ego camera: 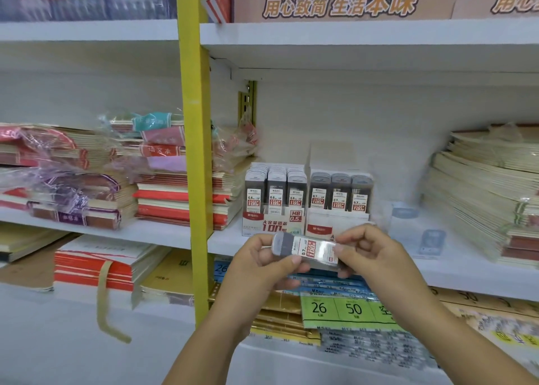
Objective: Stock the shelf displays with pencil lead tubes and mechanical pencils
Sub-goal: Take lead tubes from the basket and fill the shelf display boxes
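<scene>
Both hands hold one lead tube [306, 249] sideways in front of the middle shelf [163, 233], just below the display boxes. The tube is a flat clear plastic rectangle with a grey cap on its left end and a white-and-red label reading 0.7 and 100. Left hand [264, 265] pinches the capped end, thumb underneath, fingers curled on top. Right hand [370, 253] pinches the other end with thumb and fingertips.

On the white shelf behind: left display box [272, 220], white and red printed card marked HB 0.5, packed with rows of upright tubes with pale caps. Touching it on the right, right display box [338, 221], plain white card with a tall back flap, holding a front row of three upright 0.7 tubes with darker grey caps.

Yellow metal post [194, 151] runs vertical left of the boxes. Stacks of thin notebooks [163, 192] lie flat left of the post, some in crinkled clear wrap. Cream paper stack [484, 192] sits at far right. Green price card [347, 309] with 26 and 50 lies on the lower shelf.
</scene>
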The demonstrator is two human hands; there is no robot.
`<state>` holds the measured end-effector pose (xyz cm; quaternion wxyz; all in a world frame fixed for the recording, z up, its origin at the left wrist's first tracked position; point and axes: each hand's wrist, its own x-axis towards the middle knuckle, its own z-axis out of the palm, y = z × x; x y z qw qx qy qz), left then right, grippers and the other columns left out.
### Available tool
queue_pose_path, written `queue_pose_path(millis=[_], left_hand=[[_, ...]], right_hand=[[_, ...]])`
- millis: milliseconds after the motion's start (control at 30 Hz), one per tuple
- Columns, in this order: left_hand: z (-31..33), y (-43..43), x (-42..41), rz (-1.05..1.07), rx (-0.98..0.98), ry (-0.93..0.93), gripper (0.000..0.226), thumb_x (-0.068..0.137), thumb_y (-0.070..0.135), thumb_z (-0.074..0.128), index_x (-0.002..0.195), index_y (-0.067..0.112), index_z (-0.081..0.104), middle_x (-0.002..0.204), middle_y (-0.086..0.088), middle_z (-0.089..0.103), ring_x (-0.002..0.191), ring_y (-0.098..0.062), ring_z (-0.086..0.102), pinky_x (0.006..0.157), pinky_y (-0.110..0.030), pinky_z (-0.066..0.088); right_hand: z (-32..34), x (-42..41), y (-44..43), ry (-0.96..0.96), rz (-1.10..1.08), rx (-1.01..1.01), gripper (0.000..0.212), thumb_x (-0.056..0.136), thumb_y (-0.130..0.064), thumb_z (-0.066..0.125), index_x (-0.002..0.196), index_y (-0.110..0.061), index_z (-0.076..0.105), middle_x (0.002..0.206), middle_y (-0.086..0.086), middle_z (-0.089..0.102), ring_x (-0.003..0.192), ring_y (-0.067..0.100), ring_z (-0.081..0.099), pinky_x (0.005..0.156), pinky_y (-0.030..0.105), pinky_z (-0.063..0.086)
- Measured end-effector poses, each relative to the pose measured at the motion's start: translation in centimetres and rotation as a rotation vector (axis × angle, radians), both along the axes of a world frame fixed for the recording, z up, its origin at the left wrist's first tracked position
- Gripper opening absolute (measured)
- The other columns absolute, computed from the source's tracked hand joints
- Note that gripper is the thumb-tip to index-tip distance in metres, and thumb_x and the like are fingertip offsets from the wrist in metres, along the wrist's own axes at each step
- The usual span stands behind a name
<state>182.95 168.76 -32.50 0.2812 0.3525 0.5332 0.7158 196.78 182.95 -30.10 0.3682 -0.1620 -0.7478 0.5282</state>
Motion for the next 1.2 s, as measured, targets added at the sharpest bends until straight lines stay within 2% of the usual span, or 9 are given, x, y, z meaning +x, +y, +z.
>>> queue_pose_path(millis=[133, 300, 433, 567, 700, 800, 933, 1033, 1200], left_hand=[[-0.2, 0.2, 0.1, 0.041, 0.013, -0.002, 0.019, 0.092, 0.013, 0.07, 0.111, 0.016, 0.066, 0.096, -0.006, 0.079, 0.093, -0.018, 0.076, 0.069, -0.022, 0.059], [0.4, 0.9, 0.4, 0.031, 0.017, 0.149, 0.019, 0.092, 0.015, 0.072, 0.104, 0.028, 0.073, 0.089, -0.005, 0.079, 0.085, -0.018, 0.076, 0.07, -0.024, 0.06], [0.9, 2.0, 0.7, 0.116, 0.04, 0.294, 0.024, 0.091, 0.02, 0.072, 0.098, 0.043, 0.073, 0.093, 0.006, 0.077, 0.088, -0.007, 0.072, 0.074, -0.023, 0.06], [0.4, 3.4, 0.4, 0.409, -0.1, 0.789, 0.039, 0.097, 0.037, 0.061, 0.134, 0.046, 0.052, 0.127, 0.033, 0.045, 0.118, 0.017, 0.04, 0.099, -0.001, 0.03], [-0.8, 4.6, 0.2, 0.389, -0.167, 0.946, 0.06, 0.1, 0.037, 0.056, 0.153, 0.04, 0.028, 0.132, 0.037, 0.021, 0.119, 0.033, 0.006, 0.097, 0.005, 0.008], [-1.7, 5.0, -0.1, 0.409, -0.174, 0.997, 0.065, 0.099, 0.039, 0.056, 0.154, 0.044, 0.021, 0.133, 0.039, 0.023, 0.119, 0.028, 0.01, 0.097, 0.002, 0.012], [-2.0, 5.3, -0.5, 0.416, -0.131, 0.991, 0.066, 0.099, 0.04, 0.055, 0.153, 0.047, 0.019, 0.14, 0.033, 0.037, 0.121, 0.019, 0.027, 0.104, -0.012, 0.027], [-2.2, 5.3, -0.5, 0.415, -0.116, 0.971, 0.065, 0.099, 0.04, 0.056, 0.153, 0.047, 0.02, 0.139, 0.032, 0.041, 0.123, 0.015, 0.034, 0.105, -0.016, 0.034], [-2.3, 5.3, -0.6, 0.393, -0.15, 0.965, 0.065, 0.099, 0.04, 0.056, 0.152, 0.048, 0.02, 0.128, 0.043, 0.034, 0.119, 0.027, 0.028, 0.097, -0.004, 0.027]], right_hand=[[-0.4, 0.2, -0.7, -0.098, 0.044, 0.017, 0.019, 0.089, -0.001, 0.064, 0.095, -0.019, 0.066, 0.093, -0.001, 0.074, 0.075, 0.025, 0.073, 0.068, 0.042, 0.061], [0.9, 0.2, -1.2, -0.129, 0.127, 0.29, 0.049, 0.091, -0.012, 0.064, 0.115, -0.054, 0.056, 0.099, -0.013, 0.071, 0.084, 0.007, 0.068, 0.071, 0.028, 0.057], [3.3, 0.2, -0.8, -0.138, 0.102, 0.408, 0.066, 0.089, -0.005, 0.064, 0.122, -0.06, 0.048, 0.096, -0.016, 0.064, 0.077, 0.008, 0.065, 0.069, 0.028, 0.058], [7.9, 0.5, 1.8, 0.088, -0.09, 0.464, 0.048, 0.08, -0.015, 0.07, 0.103, -0.053, 0.051, 0.096, -0.015, 0.067, 0.08, 0.008, 0.069, 0.068, 0.032, 0.059], [10.8, -0.8, 4.7, 0.038, -0.248, 0.759, 0.049, 0.084, -0.014, 0.072, 0.095, -0.053, 0.044, 0.088, -0.017, 0.068, 0.077, 0.003, 0.064, 0.071, 0.028, 0.052], [10.8, -2.3, 6.6, -0.078, -0.268, 0.855, 0.053, 0.084, -0.013, 0.071, 0.091, -0.056, 0.041, 0.081, -0.017, 0.064, 0.074, 0.001, 0.062, 0.07, 0.028, 0.052], [9.7, -3.4, 8.0, -0.185, -0.284, 0.9, 0.045, 0.082, -0.015, 0.073, 0.092, -0.047, 0.043, 0.083, -0.018, 0.062, 0.074, -0.009, 0.059, 0.06, 0.006, 0.044], [9.7, -3.8, 8.3, -0.252, -0.307, 0.926, 0.036, 0.083, -0.019, 0.072, 0.095, -0.04, 0.046, 0.081, -0.017, 0.061, 0.076, -0.008, 0.057, 0.055, 0.01, 0.04], [9.0, -4.4, 8.2, -0.441, -0.412, 1.111, 0.014, 0.087, -0.028, 0.068, 0.097, -0.031, 0.06, 0.094, -0.011, 0.048, 0.098, 0.01, 0.043, 0.075, 0.026, 0.034]])
